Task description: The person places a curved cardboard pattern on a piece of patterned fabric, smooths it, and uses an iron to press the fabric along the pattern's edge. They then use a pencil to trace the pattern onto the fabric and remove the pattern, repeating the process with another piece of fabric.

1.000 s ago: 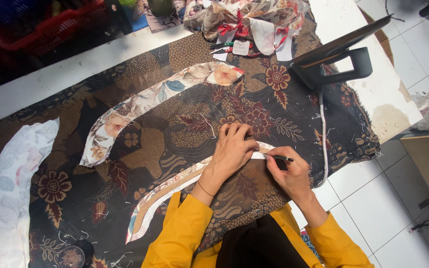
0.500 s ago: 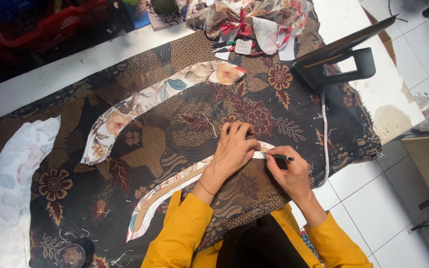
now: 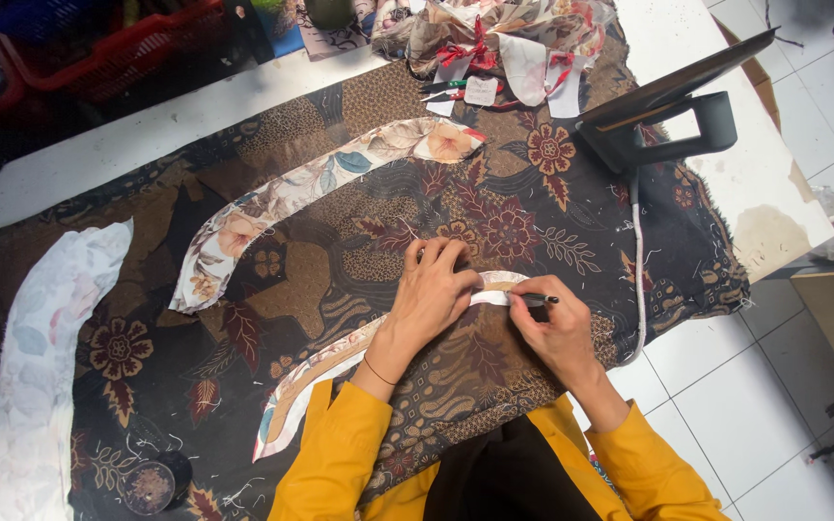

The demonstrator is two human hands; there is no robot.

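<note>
A long curved strip of white-and-tan fabric (image 3: 313,378) lies on a dark batik cloth (image 3: 340,241) that covers the table. My left hand (image 3: 431,294) lies flat on the strip's upper end, pressing it down. My right hand (image 3: 554,328) is just to the right, gripping a thin dark pen (image 3: 539,300) whose tip rests at the strip's end. Both sleeves are yellow.
A floral curved strip (image 3: 311,193) lies farther back and a pale one (image 3: 41,376) at the left. A dark iron (image 3: 663,121) stands at the right with its white cord (image 3: 637,270). Bundled fabric pieces (image 3: 504,39) lie at the back. The table edge and tiled floor lie to the right.
None beyond a slight shift of the view; both hands stay on the strip's end.
</note>
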